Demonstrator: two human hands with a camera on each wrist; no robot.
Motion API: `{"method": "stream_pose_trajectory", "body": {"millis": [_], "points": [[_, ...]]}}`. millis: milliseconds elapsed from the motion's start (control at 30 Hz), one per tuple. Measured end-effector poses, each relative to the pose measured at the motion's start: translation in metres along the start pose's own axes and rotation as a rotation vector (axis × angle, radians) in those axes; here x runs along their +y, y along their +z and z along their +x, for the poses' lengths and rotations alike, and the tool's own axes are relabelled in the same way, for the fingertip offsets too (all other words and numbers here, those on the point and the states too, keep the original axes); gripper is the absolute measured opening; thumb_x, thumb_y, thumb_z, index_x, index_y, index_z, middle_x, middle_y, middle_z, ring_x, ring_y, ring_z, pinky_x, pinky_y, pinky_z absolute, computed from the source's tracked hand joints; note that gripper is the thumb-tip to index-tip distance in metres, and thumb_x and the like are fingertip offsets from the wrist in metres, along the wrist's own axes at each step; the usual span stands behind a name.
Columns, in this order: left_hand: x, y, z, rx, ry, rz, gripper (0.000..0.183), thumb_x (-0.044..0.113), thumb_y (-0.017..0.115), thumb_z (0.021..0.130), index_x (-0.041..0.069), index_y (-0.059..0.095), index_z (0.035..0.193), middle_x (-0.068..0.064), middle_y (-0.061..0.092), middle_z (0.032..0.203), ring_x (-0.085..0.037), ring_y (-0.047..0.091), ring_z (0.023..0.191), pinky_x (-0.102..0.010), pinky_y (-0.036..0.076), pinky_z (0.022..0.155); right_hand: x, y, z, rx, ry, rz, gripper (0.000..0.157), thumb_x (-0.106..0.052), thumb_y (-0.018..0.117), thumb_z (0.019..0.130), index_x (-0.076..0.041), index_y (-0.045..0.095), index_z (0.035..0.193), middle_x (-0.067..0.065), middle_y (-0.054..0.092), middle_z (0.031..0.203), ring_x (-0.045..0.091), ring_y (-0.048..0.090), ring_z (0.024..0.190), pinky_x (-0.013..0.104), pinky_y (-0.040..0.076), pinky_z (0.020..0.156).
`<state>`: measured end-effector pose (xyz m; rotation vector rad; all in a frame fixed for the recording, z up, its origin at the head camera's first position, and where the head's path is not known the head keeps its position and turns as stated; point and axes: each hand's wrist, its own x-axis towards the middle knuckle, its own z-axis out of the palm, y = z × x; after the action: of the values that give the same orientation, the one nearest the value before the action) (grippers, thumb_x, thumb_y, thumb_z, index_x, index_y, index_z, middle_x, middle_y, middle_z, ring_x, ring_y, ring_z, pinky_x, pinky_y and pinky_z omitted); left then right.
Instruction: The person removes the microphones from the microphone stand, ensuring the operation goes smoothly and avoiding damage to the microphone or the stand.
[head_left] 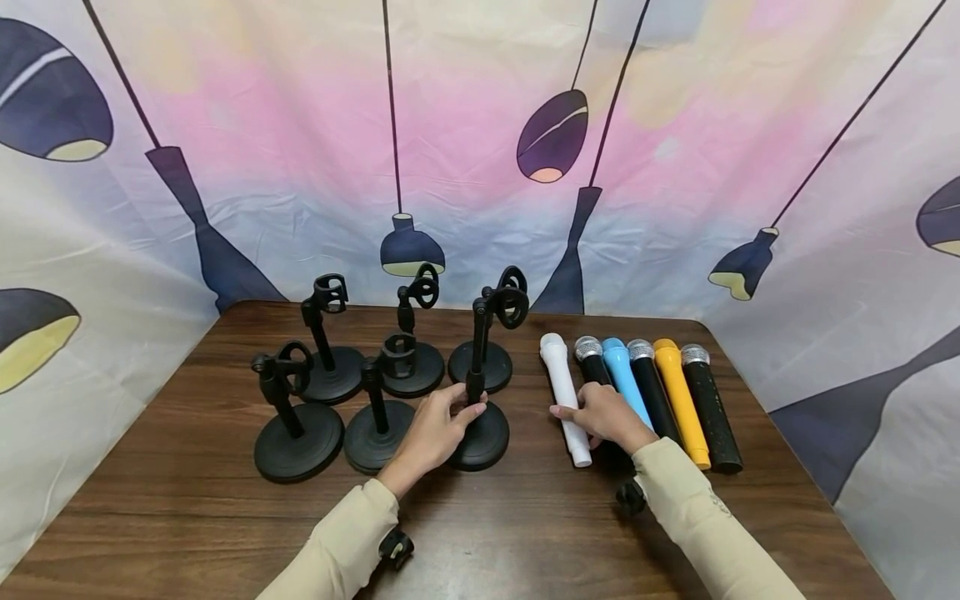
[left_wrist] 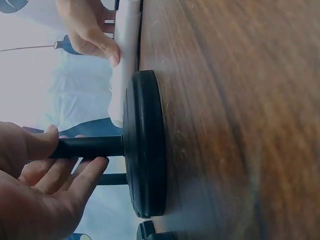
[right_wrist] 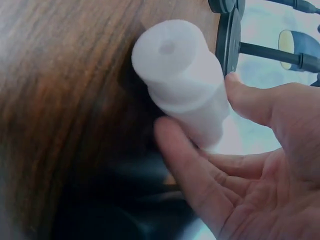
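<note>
In the head view my left hand grips the upright pole of a black desktop microphone stand, the front right one of the group. The left wrist view shows thumb and fingers around that pole, with the round base flat on the table. My right hand holds a white microphone by its lower body, thumb on one side and fingers on the other. The right wrist view shows the butt of this white microphone close up. It lies along the table, its head toward the back.
Several other black stands surround the left hand, among them a front left one and a middle one. Right of the white microphone lie blue, yellow and black microphones in a row. A patterned cloth hangs behind the table.
</note>
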<state>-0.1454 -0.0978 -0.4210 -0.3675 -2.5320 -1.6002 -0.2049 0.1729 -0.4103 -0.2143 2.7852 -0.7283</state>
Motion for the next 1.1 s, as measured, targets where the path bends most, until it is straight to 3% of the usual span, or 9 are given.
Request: {"method": "stream_pose_trajectory", "body": {"millis": [100,167,333,400,600,800,1000,1100], "points": [[-0.001,-0.001,0.0,-0.009,0.007,0.014,0.017,0.013,0.067,0.1,0.01,0.073,0.115,-0.006,0.073,0.112,-0.023,0.069,0.107,-0.043,0.054,0.092,-0.004,-0.006,-0.003,0.046,-0.033,-0.068,0.045,-0.043,0.07,0.097,-0.004,0.065,0.073,0.007,0.057,0.057,0.016,0.059,0.046,0.031,0.05,0.049],[-0.001,-0.001,0.001,-0.016,0.009,0.021,0.016,0.013,0.067,0.1,0.009,0.073,0.113,-0.006,0.073,0.111,-0.024,0.069,0.106,-0.044,0.054,0.092,-0.008,-0.012,-0.005,0.095,-0.067,-0.082,0.042,-0.041,0.069,0.097,-0.003,0.068,0.079,0.007,0.057,0.056,0.017,0.057,0.047,0.03,0.047,0.049],[-0.002,-0.003,0.002,-0.043,0.008,0.021,0.015,0.014,0.067,0.099,0.007,0.073,0.112,-0.006,0.074,0.112,-0.024,0.069,0.109,-0.046,0.052,0.095,-0.021,-0.025,-0.011,0.237,-0.182,-0.048,0.039,-0.034,0.074,0.095,0.003,0.071,0.106,0.008,0.069,0.077,0.016,0.06,0.059,0.033,0.05,0.057],[-0.003,-0.003,0.003,-0.052,0.007,0.015,0.014,0.013,0.068,0.099,0.008,0.073,0.111,-0.005,0.074,0.111,-0.023,0.068,0.11,-0.047,0.052,0.096,-0.029,-0.028,-0.014,0.274,-0.237,-0.034,0.039,-0.033,0.076,0.094,0.003,0.072,0.11,0.007,0.07,0.086,0.015,0.062,0.067,0.034,0.051,0.061],[-0.004,-0.004,0.005,-0.054,0.029,0.021,0.012,0.012,0.069,0.098,0.007,0.074,0.107,-0.005,0.075,0.11,-0.022,0.069,0.11,-0.047,0.052,0.096,-0.06,-0.023,-0.022,0.272,-0.373,0.077,0.041,-0.036,0.08,0.089,-0.003,0.073,0.114,0.004,0.071,0.093,0.016,0.068,0.079,0.031,0.055,0.067],[-0.006,-0.005,0.006,-0.058,0.034,0.016,0.016,0.012,0.069,0.098,0.005,0.073,0.111,-0.006,0.074,0.112,-0.021,0.068,0.111,-0.047,0.052,0.096,-0.087,-0.007,-0.023,0.251,-0.486,0.221,0.036,-0.029,0.084,0.086,-0.007,0.073,0.113,0.003,0.072,0.095,0.014,0.07,0.084,0.028,0.057,0.071],[-0.009,-0.006,0.004,-0.074,0.055,0.015,0.026,0.012,0.068,0.099,0.009,0.071,0.125,-0.005,0.073,0.117,-0.019,0.068,0.109,-0.043,0.054,0.092,-0.104,0.011,-0.015,0.253,-0.562,0.321,0.037,-0.022,0.085,0.086,-0.003,0.072,0.114,0.008,0.073,0.102,0.013,0.07,0.084,0.026,0.057,0.073],[-0.009,-0.006,0.004,-0.078,0.055,0.018,0.024,0.011,0.067,0.099,0.01,0.071,0.123,-0.004,0.072,0.118,-0.019,0.068,0.108,-0.041,0.054,0.091,-0.109,0.017,-0.011,0.293,-0.597,0.327,0.033,-0.02,0.084,0.087,-0.002,0.072,0.112,0.008,0.073,0.1,0.013,0.07,0.083,0.026,0.057,0.072]]}}
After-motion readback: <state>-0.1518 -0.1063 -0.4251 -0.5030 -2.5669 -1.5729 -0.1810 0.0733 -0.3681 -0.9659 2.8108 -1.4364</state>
